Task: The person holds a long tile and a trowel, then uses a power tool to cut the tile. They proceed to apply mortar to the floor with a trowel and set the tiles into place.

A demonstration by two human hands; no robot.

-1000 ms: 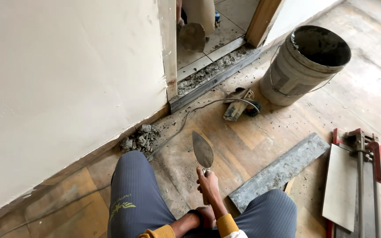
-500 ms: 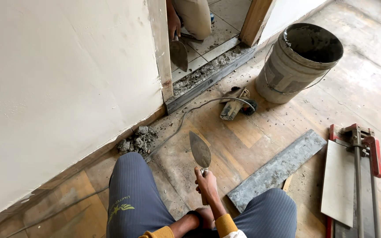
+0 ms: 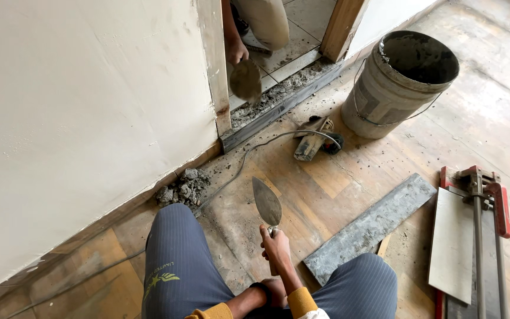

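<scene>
Rubble (image 3: 179,188): small heap of broken mortar on the floor (image 3: 349,177) at the foot of the wall (image 3: 78,118), left of the trowel; loose and crumbly by the look of it.
Cable (image 3: 249,158): thin cord running past the rubble toward the grinder.
Left hand (image 3: 271,293): low between the knees, mostly hidden behind the right wrist; I cannot tell whether it is closed or holds anything.
Right hand (image 3: 277,247): closed around the trowel's handle, blade pointing up and away.
Trowel (image 3: 267,202): held just above the floor in front of the knees, with a pointed steel blade. I judge it light, stiff and thin-edged, the blade likely slick with grey paste, so the handle is the place to grip, as it is now.
Other person's hand (image 3: 235,52): in the doorway, holding a second trowel (image 3: 246,80) over the gritty threshold.
Grinder (image 3: 314,142): lies on the floor near the bucket.
Slab (image 3: 370,227): long grey strip flat on the floor, just right of the right hand; probably heavy and brittle.
Bucket (image 3: 379,94): stands upright, smeared inside with grey mix.
Tile cutter (image 3: 479,236): red-framed, far right, with a pale tile (image 3: 453,245) on it.
</scene>
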